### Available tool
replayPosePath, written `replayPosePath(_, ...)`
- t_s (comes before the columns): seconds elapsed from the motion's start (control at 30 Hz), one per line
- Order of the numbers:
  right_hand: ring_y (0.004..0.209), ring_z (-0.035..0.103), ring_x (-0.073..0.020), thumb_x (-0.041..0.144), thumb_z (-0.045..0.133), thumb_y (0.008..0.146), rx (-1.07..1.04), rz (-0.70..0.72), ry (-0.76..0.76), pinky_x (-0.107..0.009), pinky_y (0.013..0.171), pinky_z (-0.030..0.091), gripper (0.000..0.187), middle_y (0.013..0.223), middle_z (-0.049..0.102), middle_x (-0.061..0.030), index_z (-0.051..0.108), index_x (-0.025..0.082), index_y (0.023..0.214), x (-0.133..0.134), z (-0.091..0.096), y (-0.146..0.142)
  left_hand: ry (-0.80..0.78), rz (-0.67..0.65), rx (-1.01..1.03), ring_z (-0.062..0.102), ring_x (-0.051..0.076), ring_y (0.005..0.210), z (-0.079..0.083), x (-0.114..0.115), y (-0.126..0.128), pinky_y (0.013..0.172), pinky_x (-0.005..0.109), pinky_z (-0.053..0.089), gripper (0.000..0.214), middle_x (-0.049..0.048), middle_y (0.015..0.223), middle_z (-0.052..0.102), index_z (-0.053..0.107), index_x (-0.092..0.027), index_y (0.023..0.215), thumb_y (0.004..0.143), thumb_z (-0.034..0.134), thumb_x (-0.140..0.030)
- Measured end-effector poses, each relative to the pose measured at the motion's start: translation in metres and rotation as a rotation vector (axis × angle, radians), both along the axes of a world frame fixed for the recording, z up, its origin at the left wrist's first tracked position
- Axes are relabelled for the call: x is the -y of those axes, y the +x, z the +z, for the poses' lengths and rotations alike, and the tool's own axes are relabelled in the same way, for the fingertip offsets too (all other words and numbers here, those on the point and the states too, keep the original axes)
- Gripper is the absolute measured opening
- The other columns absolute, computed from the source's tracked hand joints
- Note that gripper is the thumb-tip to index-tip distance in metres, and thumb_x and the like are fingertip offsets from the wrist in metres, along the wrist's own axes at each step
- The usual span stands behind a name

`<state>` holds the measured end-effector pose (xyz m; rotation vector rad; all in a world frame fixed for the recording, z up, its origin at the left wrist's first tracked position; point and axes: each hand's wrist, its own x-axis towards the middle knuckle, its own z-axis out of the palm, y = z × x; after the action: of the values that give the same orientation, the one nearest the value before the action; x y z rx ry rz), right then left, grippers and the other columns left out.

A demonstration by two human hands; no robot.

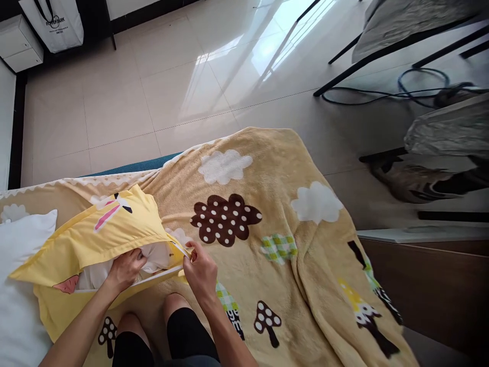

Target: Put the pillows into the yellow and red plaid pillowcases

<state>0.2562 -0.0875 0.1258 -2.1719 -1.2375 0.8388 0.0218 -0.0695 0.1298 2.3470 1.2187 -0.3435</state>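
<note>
A yellow pillowcase (130, 214) with a printed rabbit lies on the bed, its long opening facing me. Inside it shows a white pillow (156, 256), partly covered by the yellow cloth. My left hand (126, 268) reaches into the opening, fingers curled into the white pillow and gripping it. At the right end of the opening, my right hand (200, 266) pinches the pillowcase's edge between thumb and fingers. The far part of the pillow is hidden under the cloth.
A tan blanket (267, 163) with clouds and mushrooms covers the bed. Another white pillow (23, 265) lies at the left. Beyond are a tiled floor (114, 107), a white tote bag (55, 25), dark-legged furniture (355, 63) and a looped cable (367, 102). A brown cabinet (428, 275) stands right.
</note>
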Motion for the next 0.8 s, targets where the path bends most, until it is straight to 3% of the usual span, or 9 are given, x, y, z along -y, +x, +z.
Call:
replayPosePath(0.17,0.050,0.039,-0.0130,0.017,0.045,0.067,-0.081,0.092,0.088,-0.024,0.055,0.033,0.022,0.056,0.042,0.0058,0.060,0.021,0.082,-0.001,0.001,-0.008,0.142,-0.164,0.090,0.051,0.026,0.124,0.016,0.017,-0.005,0.104,0.044,0.038,0.045,0.0105,0.128,0.061,0.054,-0.028,0.131,0.090,0.047,-0.011)
replayPosePath(0.33,0.049,0.036,-0.0116,0.018,0.044,0.071,-0.112,0.178,0.142,-0.023,0.054,0.033,0.019,0.056,0.040,0.0064,0.060,0.020,0.082,-0.002,0.003,-0.015,-0.006,-0.384,0.331,0.034,0.020,0.142,0.008,0.001,0.037,0.116,0.038,0.027,0.051,0.0109,0.146,0.050,0.038,-0.020,0.145,0.095,0.042,-0.017)
replayPosePath(0.47,0.050,0.037,-0.0121,0.019,0.042,0.072,-0.022,0.144,0.085,-0.023,0.055,0.034,0.024,0.057,0.040,0.0060,0.061,0.021,0.089,0.010,-0.006,-0.004,-0.149,-0.227,0.254,0.037,0.026,0.141,-0.022,-0.011,0.061,0.116,0.038,0.030,0.055,0.0122,0.149,0.047,0.047,-0.018,0.139,0.088,0.058,-0.034)
replayPosePath(0.6,0.056,0.043,-0.0159,0.020,0.041,0.072,0.091,0.084,-0.047,-0.026,0.059,0.037,0.031,0.060,0.046,0.0028,0.060,0.020,0.096,0.029,-0.022,0.009,-0.205,-0.061,0.154,0.055,0.028,0.124,-0.050,0.001,0.057,0.106,0.040,0.041,0.055,0.0092,0.134,0.060,0.055,-0.024,0.131,0.083,0.065,-0.047)
replayPosePath(0.7,0.057,0.044,-0.0178,0.023,0.041,0.072,0.123,0.051,-0.108,-0.028,0.060,0.037,0.038,0.061,0.046,0.0021,0.060,0.018,0.104,0.037,-0.025,0.010,-0.202,0.013,0.128,0.060,0.028,0.114,-0.057,0.013,0.058,0.100,0.041,0.044,0.040,0.0096,0.121,0.066,0.057,-0.023,0.126,0.088,0.060,-0.034)
replayPosePath(0.8,0.052,0.041,-0.0163,0.022,0.041,0.070,0.098,0.024,-0.112,-0.027,0.058,0.035,0.041,0.057,0.040,0.0051,0.061,0.016,0.105,0.034,-0.019,0.004,-0.188,0.050,0.130,0.059,0.027,0.115,-0.053,0.019,0.071,0.100,0.043,0.043,0.034,0.0120,0.119,0.066,0.057,-0.019,0.123,0.093,0.045,-0.015)
